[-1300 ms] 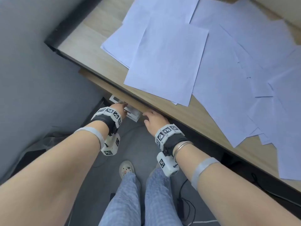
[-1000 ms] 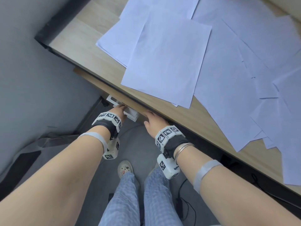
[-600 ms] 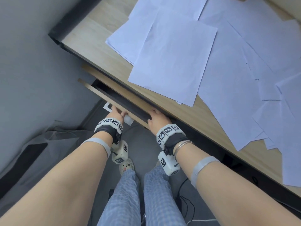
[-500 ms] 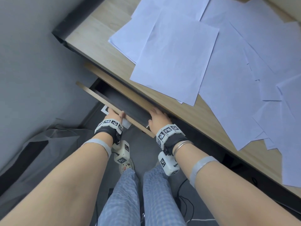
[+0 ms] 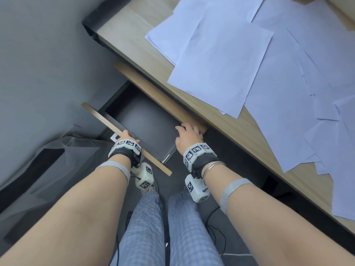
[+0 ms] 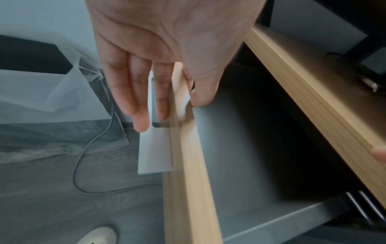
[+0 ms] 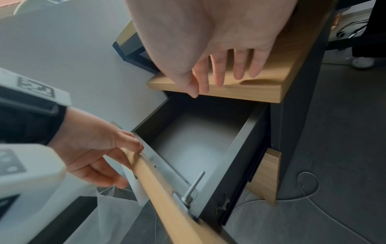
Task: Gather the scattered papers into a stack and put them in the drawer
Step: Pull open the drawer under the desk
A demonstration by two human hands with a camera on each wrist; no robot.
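Observation:
Several white papers (image 5: 221, 60) lie scattered and overlapping on the wooden desk (image 5: 134, 35). Below its front edge the drawer (image 5: 146, 123) stands pulled out, its grey inside bare. My left hand (image 5: 125, 135) grips the drawer's wooden front panel (image 5: 107, 120). In the left wrist view the left hand (image 6: 179, 105) has its fingers (image 6: 142, 107) outside by the white handle plate (image 6: 154, 156) and its thumb inside. My right hand (image 5: 189, 131) holds nothing. Its straight fingers (image 7: 240, 66) rest against the wooden rail (image 7: 250, 92) above the drawer (image 7: 198, 145).
A grey wall runs along the left. A translucent bag (image 5: 57, 150) and a thin cable (image 6: 83, 165) lie on the dark floor. My legs in blue checked trousers (image 5: 163, 227) are below the drawer. A lower drawer front (image 7: 267, 173) sticks out slightly.
The drawer went from closed to pulled far out. My left hand moved toward me with the front panel. My right hand let go of it and stayed at the rail under the desk.

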